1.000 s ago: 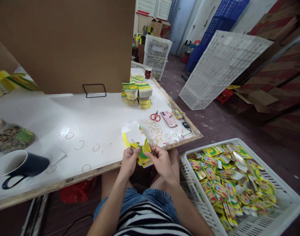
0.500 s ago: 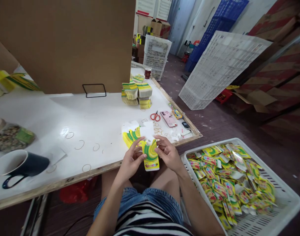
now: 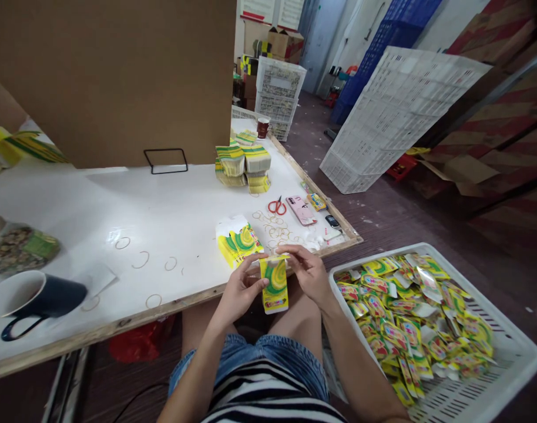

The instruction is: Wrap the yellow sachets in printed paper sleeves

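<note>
A small yellow and green packet (image 3: 275, 285) hangs upright between my two hands, just off the near edge of the white table (image 3: 163, 211). My left hand (image 3: 242, 288) pinches its left side and my right hand (image 3: 308, 270) pinches its top right corner. A short stack of the same packets (image 3: 237, 241) lies on the table right behind my hands. Loose rubber bands (image 3: 275, 226) are scattered beside that stack.
A white crate (image 3: 506, 329) full of packets sits at my right. On the table are bundled packet stacks (image 3: 244, 164), red scissors (image 3: 276, 206), a pink phone (image 3: 301, 210), a dark mug (image 3: 34, 296) and a wire stand (image 3: 165, 160). A cardboard wall (image 3: 118, 76) stands behind.
One packet has been drawn off the stack and its white top flap has been folded down. The stack now lies alone on the table. My hands have moved slightly right and toward me.
</note>
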Available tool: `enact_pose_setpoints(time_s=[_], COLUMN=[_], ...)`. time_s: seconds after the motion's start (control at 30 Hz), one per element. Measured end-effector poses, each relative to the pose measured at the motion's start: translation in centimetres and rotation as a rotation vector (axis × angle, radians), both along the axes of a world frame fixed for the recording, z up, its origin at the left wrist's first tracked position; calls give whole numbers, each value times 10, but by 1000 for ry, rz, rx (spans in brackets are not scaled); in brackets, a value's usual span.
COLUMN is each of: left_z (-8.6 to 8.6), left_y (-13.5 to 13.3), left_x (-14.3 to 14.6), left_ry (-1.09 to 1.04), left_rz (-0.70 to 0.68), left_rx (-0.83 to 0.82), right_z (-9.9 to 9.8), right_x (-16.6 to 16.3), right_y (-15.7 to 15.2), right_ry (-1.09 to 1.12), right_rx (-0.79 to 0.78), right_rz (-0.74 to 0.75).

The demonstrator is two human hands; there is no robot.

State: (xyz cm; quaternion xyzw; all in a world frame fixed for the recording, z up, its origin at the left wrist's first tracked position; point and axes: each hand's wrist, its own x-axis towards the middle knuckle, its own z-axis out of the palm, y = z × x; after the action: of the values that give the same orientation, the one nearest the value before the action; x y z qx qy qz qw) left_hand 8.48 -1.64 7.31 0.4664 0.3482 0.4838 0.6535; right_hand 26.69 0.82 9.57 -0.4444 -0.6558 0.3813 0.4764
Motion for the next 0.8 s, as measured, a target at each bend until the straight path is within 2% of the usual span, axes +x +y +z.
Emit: enact_pose_setpoints(time_s=[0.07,0.2,0.27,0.43,0.53,0.7,0.8], left_z=[0,1,2,4,4,4,6], left_y=[0,-1,-2,-3,-3,-3,-2], left_x=[2,7,10,11,11,12,11], left_ry=[47,167,187,155,137,134,98], left_rz=[49,133,125,77,85,102,129], left_rx=[15,43,55,46,31,20,13], right_z=[5,10,8,3,3,2,0], right_x=[5,7,4,-2,-3,-7,-5], right_y=[1,0,0,1,1,-1,-1], right_ry=[-69,-126,-164,-379,-461,-545,-491], right_rx=[14,-207,-241,-130,-103,-80,-53], right_rz=[1,106,120,9,14,-74,-88])
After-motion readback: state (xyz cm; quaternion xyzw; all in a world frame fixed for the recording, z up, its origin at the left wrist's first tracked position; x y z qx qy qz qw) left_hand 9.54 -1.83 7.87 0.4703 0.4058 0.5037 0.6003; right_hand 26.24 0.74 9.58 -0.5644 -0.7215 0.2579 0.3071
